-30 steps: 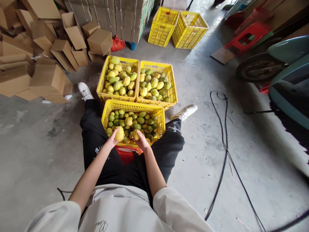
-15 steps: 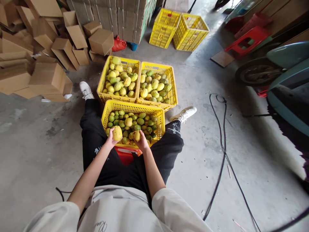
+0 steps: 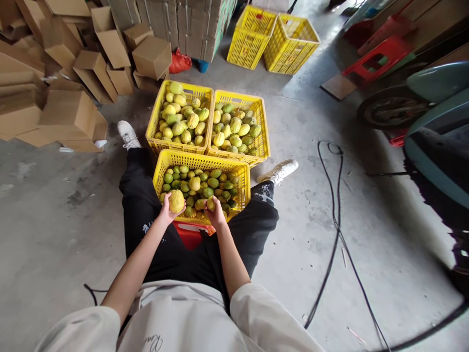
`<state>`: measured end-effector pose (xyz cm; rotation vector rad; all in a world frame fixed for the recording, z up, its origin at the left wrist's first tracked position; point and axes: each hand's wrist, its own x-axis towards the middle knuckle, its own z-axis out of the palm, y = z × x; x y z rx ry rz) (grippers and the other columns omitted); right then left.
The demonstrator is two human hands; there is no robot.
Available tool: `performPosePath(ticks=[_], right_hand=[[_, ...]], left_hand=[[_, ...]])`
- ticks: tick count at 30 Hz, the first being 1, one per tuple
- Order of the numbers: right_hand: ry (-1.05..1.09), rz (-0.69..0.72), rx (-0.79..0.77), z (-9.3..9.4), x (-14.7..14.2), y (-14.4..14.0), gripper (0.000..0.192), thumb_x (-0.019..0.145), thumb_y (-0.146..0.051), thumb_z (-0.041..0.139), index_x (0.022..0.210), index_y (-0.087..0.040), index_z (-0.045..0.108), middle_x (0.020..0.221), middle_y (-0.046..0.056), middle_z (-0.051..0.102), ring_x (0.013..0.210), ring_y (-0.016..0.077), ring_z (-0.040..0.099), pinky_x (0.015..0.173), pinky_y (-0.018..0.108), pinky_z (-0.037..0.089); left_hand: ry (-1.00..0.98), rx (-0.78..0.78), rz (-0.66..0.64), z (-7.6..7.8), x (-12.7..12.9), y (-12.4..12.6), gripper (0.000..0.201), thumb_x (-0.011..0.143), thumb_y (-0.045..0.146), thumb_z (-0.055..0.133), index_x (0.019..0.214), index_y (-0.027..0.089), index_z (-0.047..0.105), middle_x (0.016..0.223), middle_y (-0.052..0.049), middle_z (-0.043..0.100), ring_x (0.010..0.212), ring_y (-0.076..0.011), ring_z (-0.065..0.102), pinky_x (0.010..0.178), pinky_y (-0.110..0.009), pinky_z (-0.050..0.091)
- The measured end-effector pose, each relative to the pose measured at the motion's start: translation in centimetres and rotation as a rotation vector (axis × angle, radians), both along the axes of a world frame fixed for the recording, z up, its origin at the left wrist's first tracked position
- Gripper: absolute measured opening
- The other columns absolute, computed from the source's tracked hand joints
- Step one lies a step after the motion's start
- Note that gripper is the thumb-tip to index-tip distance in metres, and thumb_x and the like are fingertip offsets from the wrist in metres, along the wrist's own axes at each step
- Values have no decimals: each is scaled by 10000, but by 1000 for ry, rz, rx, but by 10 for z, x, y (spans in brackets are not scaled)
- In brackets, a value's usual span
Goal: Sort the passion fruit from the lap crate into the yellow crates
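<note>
My left hand (image 3: 165, 211) holds a large yellow fruit (image 3: 176, 200) over the near-left corner of the near yellow crate (image 3: 163, 162). My right hand (image 3: 216, 215) grips a smaller yellow-green fruit (image 3: 210, 203) above the crate's near edge. That crate sits between my legs and holds several small green and yellow fruits. Beyond it, side by side, stand a far-left crate (image 3: 154, 128) and a far-right crate (image 3: 264, 137), both heaped with bigger yellow fruit.
A red stool (image 3: 190, 235) shows under me. Cardboard boxes (image 3: 66, 115) pile up at the left. Two empty yellow crates (image 3: 289, 44) stand at the back. A black cable (image 3: 335, 230) runs across the concrete floor; a scooter (image 3: 421, 98) and red stool (image 3: 377, 61) are at the right.
My left hand has lifted the large yellow fruit slightly up and away from me. My right hand stays at the crate's near edge with its fruit.
</note>
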<state>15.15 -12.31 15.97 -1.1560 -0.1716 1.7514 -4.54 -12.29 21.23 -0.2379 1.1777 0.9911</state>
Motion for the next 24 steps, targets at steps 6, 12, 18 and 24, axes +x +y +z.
performPosePath(ticks=[6, 12, 18, 24], right_hand=[[69, -118, -165, -3, 3, 7, 125, 811, -362, 621, 814, -248, 570, 737, -30, 641, 622, 131, 592, 542, 236, 510], [164, -60, -173, -8, 1, 8, 140, 827, -357, 639, 875, -233, 597, 779, 9, 677, 696, 177, 668, 559, 265, 529], [-23, -82, -85, -13, 0, 3, 196, 793, -363, 727, 879, -238, 604, 787, -10, 683, 726, 141, 641, 602, 223, 514], [18, -136, -188, -12, 1, 11, 148, 866, -367, 567, 879, -238, 637, 827, -12, 708, 720, 138, 622, 592, 224, 502]], left_hand=[[25, 2, -23, -1, 2, 1, 341, 963, 437, 517, 964, 126, 657, 768, -93, 700, 633, -180, 686, 608, -292, 604], [33, -7, 109, -15, -2, 1, 269, 928, 443, 532, 1008, 206, 628, 806, -51, 681, 701, -192, 690, 677, -348, 612], [28, -67, 142, -14, -3, 2, 300, 916, 472, 499, 987, 207, 621, 789, -59, 658, 755, -231, 698, 666, -361, 607], [-30, -74, 107, -7, -4, 5, 429, 946, 492, 378, 1003, 161, 644, 770, -104, 668, 720, -233, 702, 604, -326, 597]])
